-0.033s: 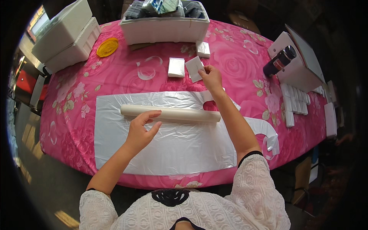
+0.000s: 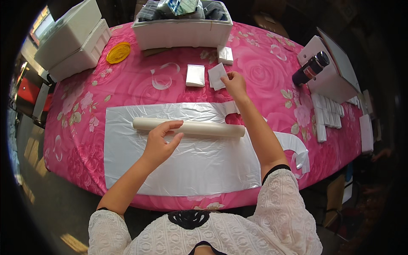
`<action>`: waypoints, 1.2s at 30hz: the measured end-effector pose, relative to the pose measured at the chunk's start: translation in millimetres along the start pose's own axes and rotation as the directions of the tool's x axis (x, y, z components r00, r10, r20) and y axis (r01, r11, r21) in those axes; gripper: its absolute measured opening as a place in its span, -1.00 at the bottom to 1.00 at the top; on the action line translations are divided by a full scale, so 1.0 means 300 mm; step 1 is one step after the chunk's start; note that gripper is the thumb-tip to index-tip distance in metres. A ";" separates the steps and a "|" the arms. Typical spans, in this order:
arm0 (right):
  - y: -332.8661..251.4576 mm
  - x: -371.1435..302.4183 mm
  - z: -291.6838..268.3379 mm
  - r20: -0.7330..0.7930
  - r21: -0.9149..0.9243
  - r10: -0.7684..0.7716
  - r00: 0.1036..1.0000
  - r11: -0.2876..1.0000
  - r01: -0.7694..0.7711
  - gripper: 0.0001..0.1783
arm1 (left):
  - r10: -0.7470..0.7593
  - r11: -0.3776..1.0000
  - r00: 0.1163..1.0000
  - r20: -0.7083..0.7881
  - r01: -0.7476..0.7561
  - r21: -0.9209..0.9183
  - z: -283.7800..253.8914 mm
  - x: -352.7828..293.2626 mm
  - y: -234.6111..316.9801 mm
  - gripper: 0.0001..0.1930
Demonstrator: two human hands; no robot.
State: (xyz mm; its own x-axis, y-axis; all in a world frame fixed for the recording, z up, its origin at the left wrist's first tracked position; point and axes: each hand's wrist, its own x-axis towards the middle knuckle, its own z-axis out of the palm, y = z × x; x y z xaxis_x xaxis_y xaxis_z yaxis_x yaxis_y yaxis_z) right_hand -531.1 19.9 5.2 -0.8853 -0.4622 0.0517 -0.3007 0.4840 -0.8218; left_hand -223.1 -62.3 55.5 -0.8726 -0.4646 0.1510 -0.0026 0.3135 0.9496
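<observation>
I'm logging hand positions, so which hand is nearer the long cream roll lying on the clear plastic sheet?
Left. The left hand rests on the long cream roll; the right hand is farther up the table, touching a small white packet.

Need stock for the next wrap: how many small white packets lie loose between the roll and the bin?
3: one packet lying flat, one at the right hand, one by the bin.

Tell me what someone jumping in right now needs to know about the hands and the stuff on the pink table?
Left hand: open, fingers resting on the cream roll, which lies across the clear plastic sheet.
Right hand: reaching far, pinching a small white packet; a second packet lies flat beside it, a third nearer the white bin.
Done: sheet is spread flat, roll sits on it.
Left: the packet is not yet on the sheet.
</observation>
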 end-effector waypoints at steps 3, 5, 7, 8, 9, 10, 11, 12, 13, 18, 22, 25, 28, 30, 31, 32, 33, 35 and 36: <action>-0.001 0.076 0.027 0.040 -0.380 0.155 0.987 0.916 -0.129 -0.46 | -0.030 0.999 0.994 0.102 0.028 0.022 0.054 0.054 0.023 -0.65; -0.050 0.091 0.037 0.063 -0.544 0.234 0.970 0.823 -0.163 -0.40 | -0.032 0.997 0.991 0.127 0.023 0.071 0.062 0.064 0.020 -0.65; -0.034 0.136 0.030 0.150 -0.561 0.285 0.947 0.813 -0.156 -0.38 | -0.035 0.996 0.989 0.147 0.024 0.081 0.068 0.073 -0.008 -0.65; -0.023 0.159 0.021 0.190 -0.569 0.311 0.931 0.808 -0.154 -0.38 | -0.067 0.996 0.986 0.153 0.057 0.066 0.067 0.082 -0.024 -0.64; -0.014 0.170 0.017 0.242 -0.574 0.282 0.928 0.813 -0.097 -0.40 | -0.101 0.994 0.983 0.156 0.093 0.053 0.061 0.088 -0.033 -0.63; 0.026 0.184 0.005 0.281 -0.435 0.264 0.923 0.892 -0.123 -0.44 | -0.123 0.992 0.978 0.168 0.119 0.037 0.061 0.105 -0.043 -0.63; 0.085 0.198 -0.002 0.312 -0.285 0.240 0.919 0.947 -0.151 -0.48 | -0.123 0.992 0.978 0.166 0.123 0.012 0.066 0.120 -0.053 -0.59; 0.119 0.205 0.000 0.344 -0.127 0.208 0.916 0.977 -0.174 -0.51 | -0.127 0.991 0.979 0.160 0.131 -0.011 0.068 0.133 -0.066 -0.56; 0.014 0.127 -0.003 0.395 0.071 0.135 0.909 0.982 -0.176 -0.70 | -0.150 0.988 0.980 0.127 0.155 -0.026 0.053 0.131 -0.080 -0.53; -0.144 -0.167 -0.029 0.436 0.675 -0.325 0.839 0.734 -0.066 -0.73 | 0.096 0.995 0.984 -0.149 -0.097 0.001 0.082 0.215 -0.071 -0.37; -0.223 -0.346 0.009 0.362 0.483 -0.475 0.802 0.832 0.274 -0.65 | 0.133 0.921 0.971 -0.199 -0.195 -0.338 0.121 0.229 -0.104 -0.35; -0.204 -0.384 0.077 0.292 0.329 -0.558 0.777 0.821 0.466 -0.50 | 0.301 0.937 0.934 -0.194 -0.327 -0.120 0.115 0.220 -0.131 -0.41; -0.150 -0.380 0.126 0.317 0.187 -0.622 0.716 0.781 0.596 -0.51 | 0.325 0.945 0.932 -0.159 -0.311 0.103 0.100 0.202 -0.165 -0.54; -0.136 -0.369 0.133 0.409 0.117 -0.529 0.744 0.839 0.532 -0.55 | 0.260 0.919 0.960 -0.100 -0.215 0.331 0.083 0.195 -0.164 -0.67; -0.135 -0.357 0.136 0.456 0.101 -0.471 0.756 0.871 0.482 -0.57 | 0.239 0.934 0.966 -0.097 -0.201 0.296 0.077 0.195 -0.163 -0.71; -0.134 -0.351 0.138 0.500 0.081 -0.410 0.763 0.899 0.430 -0.58 | 0.218 0.947 0.972 -0.093 -0.187 0.260 0.070 0.199 -0.163 -0.74; -0.148 -0.347 0.132 0.461 0.079 -0.449 0.765 0.880 0.469 -0.62 | 0.201 0.959 0.976 -0.089 -0.177 0.223 0.063 0.210 -0.160 -0.78; -0.174 -0.328 0.116 0.373 0.122 -0.521 0.768 0.848 0.516 -0.64 | 0.203 0.970 0.971 -0.125 -0.182 0.164 0.021 0.241 -0.158 -0.79; -0.182 -0.311 0.105 0.326 0.141 -0.555 0.765 0.829 0.542 -0.65 | 0.206 0.973 0.968 -0.144 -0.188 0.135 -0.005 0.259 -0.158 -0.79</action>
State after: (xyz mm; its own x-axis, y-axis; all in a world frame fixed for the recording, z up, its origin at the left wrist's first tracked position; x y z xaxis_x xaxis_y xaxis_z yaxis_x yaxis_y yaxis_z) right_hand -420.8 13.2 27.4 -0.3948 -0.8645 0.3112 -0.6788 0.0462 -0.7328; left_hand -290.1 -114.5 22.7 -0.7746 -0.5041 0.3818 0.0954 0.5037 0.8586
